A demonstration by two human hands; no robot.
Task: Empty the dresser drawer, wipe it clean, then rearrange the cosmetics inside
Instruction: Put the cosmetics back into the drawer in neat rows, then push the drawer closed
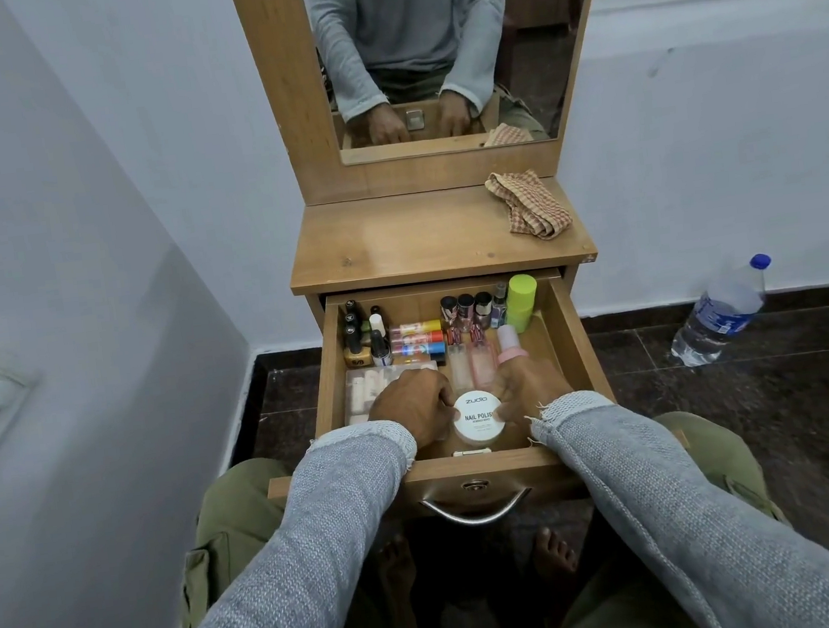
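Both my hands in open drawer [571, 327], front centre. Left hand [412, 402] and right hand [529, 386] curl against sides of white nail polish remover tub [480, 421]. I judge: seat tub flat, label up, clear of pink bottles [470, 367] behind.

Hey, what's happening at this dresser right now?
A person sits at a wooden dresser with its drawer pulled open. Both hands are inside it: the left hand and right hand hold a round white nail polish remover tub near the front. The drawer is full of cosmetics in tidy rows, including a lime green bottle. A checked cloth lies on the dresser top.
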